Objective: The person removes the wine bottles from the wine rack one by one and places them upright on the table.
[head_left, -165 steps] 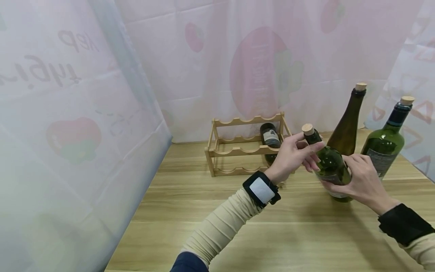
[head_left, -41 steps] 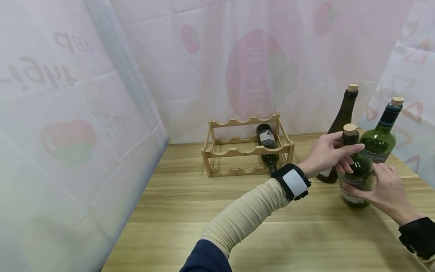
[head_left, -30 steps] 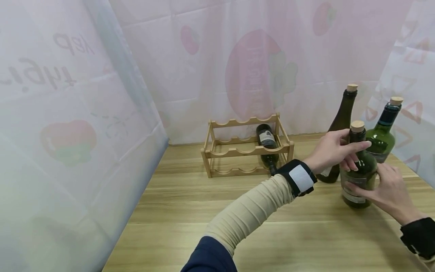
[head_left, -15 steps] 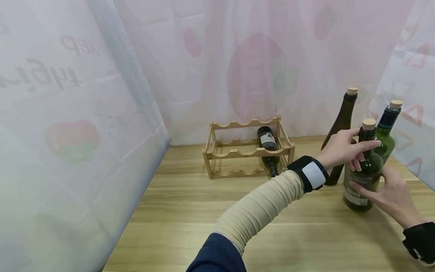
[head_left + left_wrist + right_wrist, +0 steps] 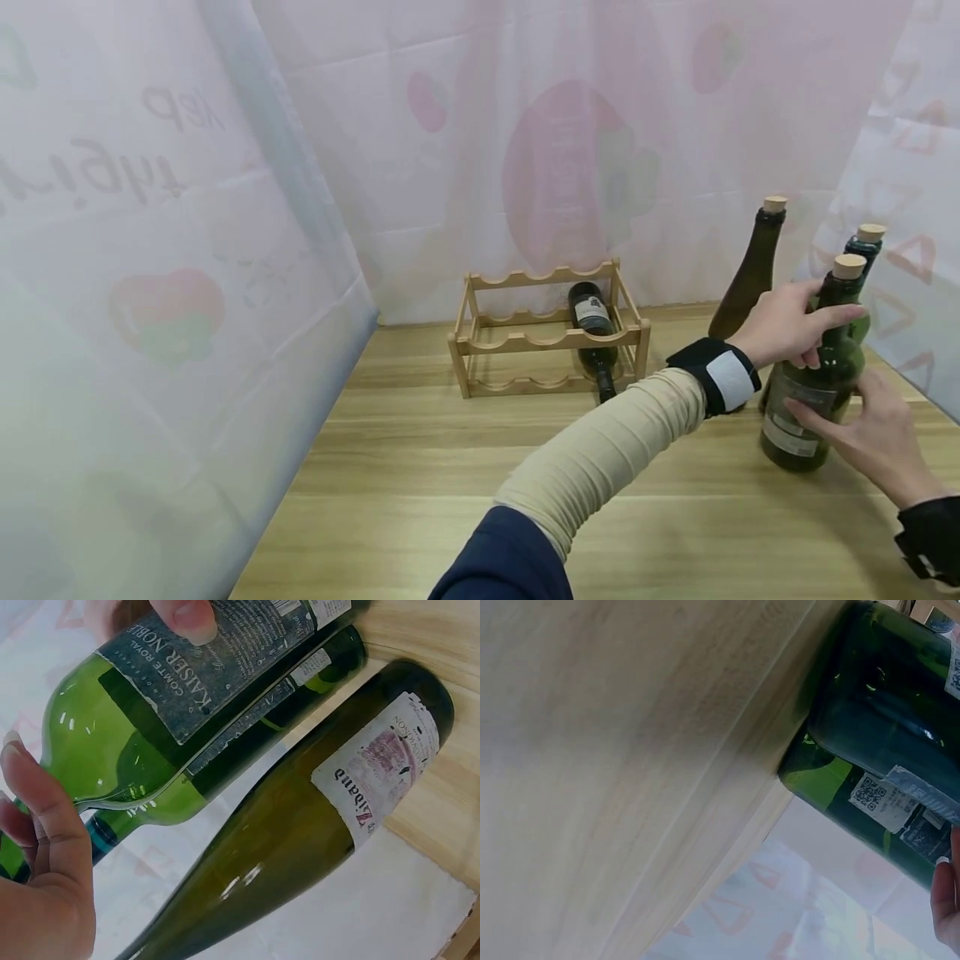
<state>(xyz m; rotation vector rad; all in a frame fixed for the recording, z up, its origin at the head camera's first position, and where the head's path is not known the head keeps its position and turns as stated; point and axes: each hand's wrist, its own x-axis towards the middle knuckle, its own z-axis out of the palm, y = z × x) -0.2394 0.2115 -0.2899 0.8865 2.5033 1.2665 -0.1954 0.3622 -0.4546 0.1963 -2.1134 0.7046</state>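
Note:
A green wine bottle [image 5: 791, 417] with a cork stopper leans to the right in the head view, its base low over the table. My left hand [image 5: 783, 325] holds its neck between thumb and fingers, just under the cork. Lower down, my right hand [image 5: 877, 437] grips the body, thumb across the label; its other fingers are mostly hidden behind the glass. The left wrist view shows the dark printed label of this bottle [image 5: 180, 682]. Right behind it stands a second green bottle [image 5: 825, 780], largely covered. A slender brown-green bottle [image 5: 746, 287] stands to the left.
A small wooden wine rack [image 5: 517, 340] stands near the back curtain [image 5: 450, 208]. In its right slot lies a dark bottle [image 5: 592, 317], neck toward the front. Printed curtains enclose the wooden table [image 5: 420, 483] at left, back and right.
The held bottle was tipped left toward the rack; both hands have since swung it upright and rightward. Its neck now overlaps the rear green bottle. The rack and its bottle stay put.

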